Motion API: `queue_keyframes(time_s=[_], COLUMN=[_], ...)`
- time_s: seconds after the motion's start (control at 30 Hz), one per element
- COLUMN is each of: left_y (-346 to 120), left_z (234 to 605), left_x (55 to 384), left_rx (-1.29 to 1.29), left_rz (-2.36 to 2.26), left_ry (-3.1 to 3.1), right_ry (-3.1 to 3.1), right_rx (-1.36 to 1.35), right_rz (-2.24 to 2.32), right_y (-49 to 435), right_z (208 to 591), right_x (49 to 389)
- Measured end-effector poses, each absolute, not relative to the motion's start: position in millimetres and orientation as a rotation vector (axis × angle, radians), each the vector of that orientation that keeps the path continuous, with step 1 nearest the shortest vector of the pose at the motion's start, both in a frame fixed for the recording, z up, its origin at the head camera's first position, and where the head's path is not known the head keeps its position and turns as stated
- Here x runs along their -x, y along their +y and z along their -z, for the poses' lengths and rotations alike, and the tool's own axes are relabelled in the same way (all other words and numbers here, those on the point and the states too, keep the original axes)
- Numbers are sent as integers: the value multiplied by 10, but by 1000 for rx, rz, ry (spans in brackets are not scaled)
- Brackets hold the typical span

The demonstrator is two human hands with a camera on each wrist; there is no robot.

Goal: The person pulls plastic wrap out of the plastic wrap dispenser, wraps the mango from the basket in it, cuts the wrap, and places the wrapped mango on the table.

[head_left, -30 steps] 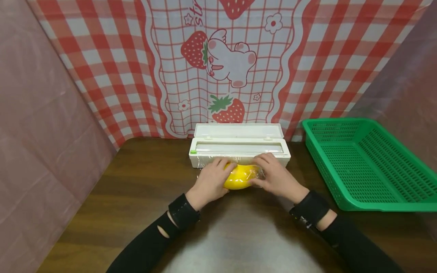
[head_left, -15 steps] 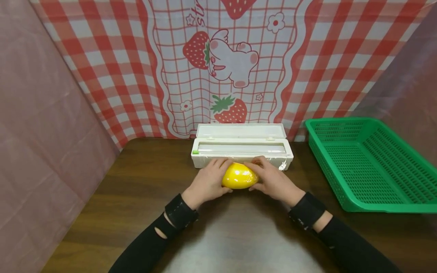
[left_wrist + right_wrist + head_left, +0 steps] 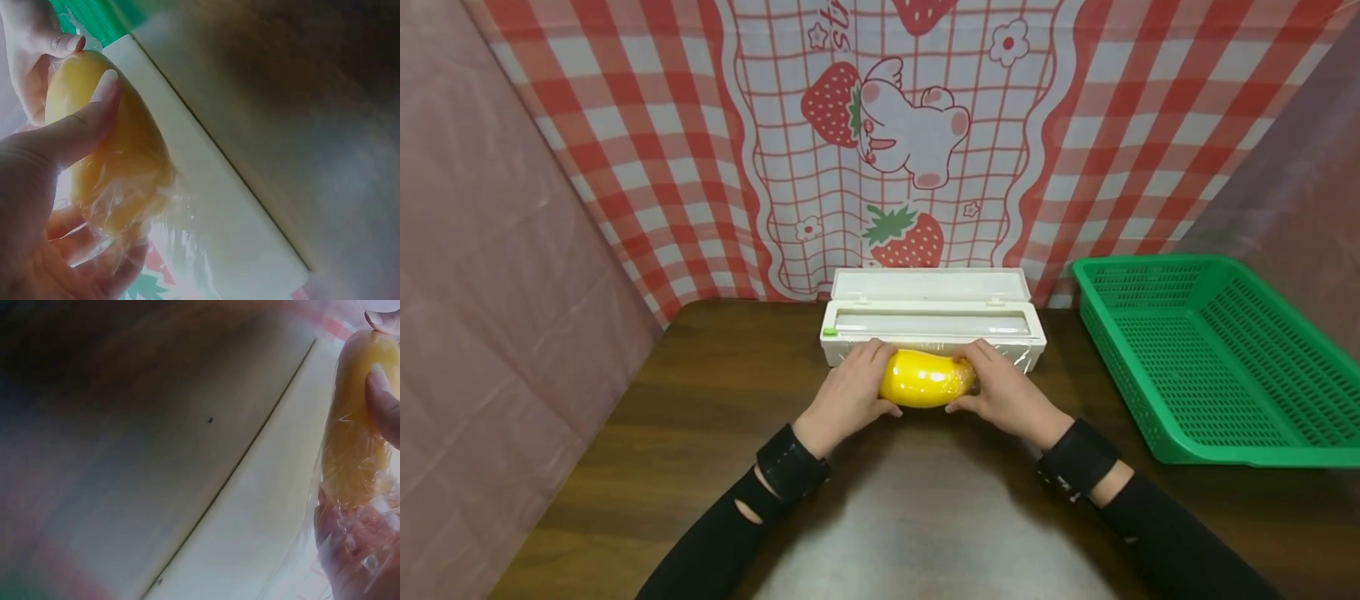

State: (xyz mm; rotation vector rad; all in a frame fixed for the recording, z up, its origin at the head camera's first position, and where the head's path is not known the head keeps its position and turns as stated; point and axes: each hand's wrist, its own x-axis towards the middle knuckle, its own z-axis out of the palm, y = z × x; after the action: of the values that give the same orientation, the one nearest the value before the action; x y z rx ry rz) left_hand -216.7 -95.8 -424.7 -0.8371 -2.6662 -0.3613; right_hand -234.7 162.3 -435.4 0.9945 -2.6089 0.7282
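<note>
A smooth, glossy yellow mango-shaped fruit [image 3: 925,379] is held lengthwise between both hands, just in front of a white cling film dispenser [image 3: 838,353]. My left hand [image 3: 848,390] grips its left end, thumb on the near side and fingers over the far side. At the other end, my right hand [image 3: 1006,393] holds it the same way. Clear cling film [image 3: 122,203] wraps the fruit, crinkled and bunched near the left fingers in the left wrist view. More wrinkled film [image 3: 356,519] gathers at the right fingers in the right wrist view.
The dispenser's lid [image 3: 931,284] stands raised at the back, with a green slider [image 3: 830,332] at the left of its cutting edge. A green plastic basket [image 3: 1120,362] stands at the right on the brown wooden table [image 3: 722,400]. A checked strawberry cloth [image 3: 655,158] hangs behind.
Both hands have turned the fruit and shifted their hold, so its smooth side now faces the head camera. The left hand has moved slightly left and up; dispenser and basket stay put.
</note>
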Motion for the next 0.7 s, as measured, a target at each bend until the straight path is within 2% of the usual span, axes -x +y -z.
queue_keyframes(time_s=[0.3,0.7], left_y=[-1042,-1103], left_z=[4216,4223], left_x=[2198,2216], left_rx=[855,872], left_rz=[287,356], left_ry=[-2666,-2733], right_ry=[-2589,-2666], right_rx=[-962,-906], right_rz=[-627,-737], right_y=[1621,1647], right_z=[4321,4297], right_x=[2383,2395])
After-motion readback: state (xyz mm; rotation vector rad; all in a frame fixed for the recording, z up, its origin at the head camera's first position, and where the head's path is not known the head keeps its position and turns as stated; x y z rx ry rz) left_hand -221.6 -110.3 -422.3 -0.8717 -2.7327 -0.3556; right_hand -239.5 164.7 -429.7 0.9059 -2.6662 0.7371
